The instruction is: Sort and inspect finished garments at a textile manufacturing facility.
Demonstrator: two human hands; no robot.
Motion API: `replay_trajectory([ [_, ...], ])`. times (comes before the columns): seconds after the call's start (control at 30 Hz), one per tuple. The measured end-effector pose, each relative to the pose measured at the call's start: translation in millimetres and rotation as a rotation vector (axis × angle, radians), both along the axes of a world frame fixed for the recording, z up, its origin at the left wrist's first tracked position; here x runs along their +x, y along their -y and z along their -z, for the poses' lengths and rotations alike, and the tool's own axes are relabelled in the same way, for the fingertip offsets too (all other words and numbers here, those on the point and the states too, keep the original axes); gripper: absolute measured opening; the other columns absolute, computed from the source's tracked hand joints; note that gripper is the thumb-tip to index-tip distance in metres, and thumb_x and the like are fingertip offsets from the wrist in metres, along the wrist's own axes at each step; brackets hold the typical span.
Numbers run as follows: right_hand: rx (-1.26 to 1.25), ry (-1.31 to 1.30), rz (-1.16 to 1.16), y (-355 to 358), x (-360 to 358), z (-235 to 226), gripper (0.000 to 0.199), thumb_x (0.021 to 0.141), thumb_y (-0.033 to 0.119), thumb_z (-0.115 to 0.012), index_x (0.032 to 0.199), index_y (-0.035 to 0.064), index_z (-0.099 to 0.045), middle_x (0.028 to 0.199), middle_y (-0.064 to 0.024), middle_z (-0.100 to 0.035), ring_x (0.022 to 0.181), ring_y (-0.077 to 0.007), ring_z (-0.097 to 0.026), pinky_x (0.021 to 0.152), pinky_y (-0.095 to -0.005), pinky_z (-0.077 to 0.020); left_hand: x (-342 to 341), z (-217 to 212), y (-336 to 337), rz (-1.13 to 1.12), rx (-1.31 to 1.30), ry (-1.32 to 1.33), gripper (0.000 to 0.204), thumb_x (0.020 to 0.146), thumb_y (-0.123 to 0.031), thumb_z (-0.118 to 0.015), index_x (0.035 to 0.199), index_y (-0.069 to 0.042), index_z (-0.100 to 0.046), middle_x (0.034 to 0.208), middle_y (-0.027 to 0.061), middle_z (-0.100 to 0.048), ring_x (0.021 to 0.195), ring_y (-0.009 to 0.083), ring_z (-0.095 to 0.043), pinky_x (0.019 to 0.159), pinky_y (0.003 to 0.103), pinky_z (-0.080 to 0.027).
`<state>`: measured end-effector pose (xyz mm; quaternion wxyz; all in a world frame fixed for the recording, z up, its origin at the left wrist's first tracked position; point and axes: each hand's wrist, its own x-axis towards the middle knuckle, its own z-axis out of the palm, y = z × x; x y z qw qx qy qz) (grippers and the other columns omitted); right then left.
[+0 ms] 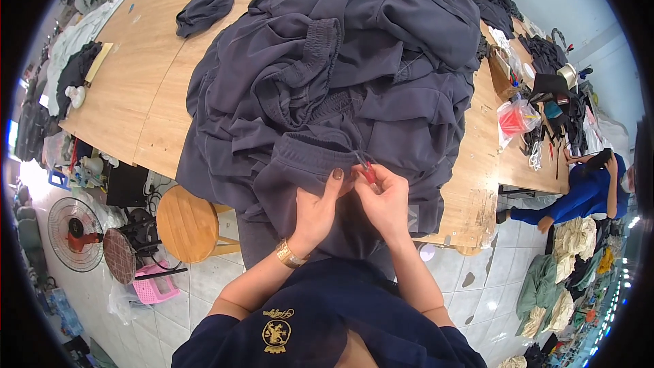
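Note:
A big heap of dark grey garments (415, 34) with elastic waistbands lies in front of me, its near edge hanging over the table edge. My left hand (317, 210) pinches one garment's gathered waistband (306, 155), thumb on top and the other fingers hidden under the cloth. Close beside it, my right hand (385, 203) is closed around small red-handled thread snips (368, 173). The snips' blades point away from me at the waistband's right end. Whether they touch a thread is too small to tell.
The heap rests on a wooden table (122, 99), with a small dark cloth piece (208, 8) at far left. Below left are a round wooden stool (185, 223), a fan (75, 234) and a pink plastic stool (155, 283). At right, a person in blue (593, 191) sits by a cluttered table.

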<state>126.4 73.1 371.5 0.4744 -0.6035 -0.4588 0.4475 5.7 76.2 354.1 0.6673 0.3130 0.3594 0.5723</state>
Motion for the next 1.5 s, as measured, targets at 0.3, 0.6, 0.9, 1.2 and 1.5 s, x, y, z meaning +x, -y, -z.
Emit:
replay_trajectory([
  [0.3,0.145,0.118,0.06,2.5,-3.3,6.9,0.011,0.081,0.003,-0.061,0.091,-0.0019,-0.06,0.068,-0.0005,-0.059,0.06,-0.0011,-0.05,0.053,-0.0191,-0.039,-3.1,7.6,-3.1,0.081,0.013,-0.002,0.034,0.099,-0.02,-0.047,0.126,0.0,-0.043,0.118,0.0125,-0.057,0.106,0.0251,-0.06,0.089,0.038,-0.052],
  [0.6,0.188,0.006,0.064,2.0,-0.9,21.1,0.014,0.082,0.005,-0.063,0.094,-0.0015,-0.062,0.071,0.0046,-0.057,0.06,0.0016,-0.043,0.053,-0.0161,-0.0358,-5.0,2.3,-6.2,0.101,-0.109,0.161,0.032,0.099,-0.025,-0.047,0.121,-0.002,-0.045,0.117,0.0133,-0.057,0.103,0.0268,-0.062,0.087,0.04,-0.053],
  [0.9,0.477,0.639,-0.024,0.9,-7.5,7.7,0.022,0.076,0.003,-0.067,0.096,-0.0013,-0.061,0.075,-0.0107,-0.066,0.063,-0.0163,-0.066,0.057,-0.0257,-0.0492,-10.7,31.4,-2.0,0.08,0.272,-0.353,0.023,0.099,-0.015,-0.046,0.117,0.0,-0.05,0.11,0.0094,-0.06,0.094,0.0173,-0.063,0.081,0.03,-0.054],
  [1.2,0.083,-0.309,0.032,5.8,5.3,10.0,0.006,0.084,0.003,-0.061,0.09,0.0001,-0.061,0.075,0.0078,-0.057,0.061,0.0028,-0.043,0.054,-0.0135,-0.0333,-10.2,0.9,-14.5,0.057,-0.107,0.217,0.031,0.096,-0.018,-0.053,0.074,0.003,-0.048,0.089,0.0145,-0.058,0.093,0.0339,-0.065,0.079,0.042,-0.058],
  [1.5,0.452,0.478,0.025,-1.1,-9.4,13.8,0.023,0.076,0.003,-0.068,0.098,-0.0017,-0.061,0.079,-0.0124,-0.067,0.066,-0.0207,-0.067,0.059,-0.0286,-0.0511,-10.1,21.4,-7.5,0.02,0.014,-0.119,0.021,0.096,-0.014,-0.052,0.1,0.005,-0.059,0.095,0.0096,-0.064,0.087,0.0202,-0.066,0.076,0.033,-0.056],
])
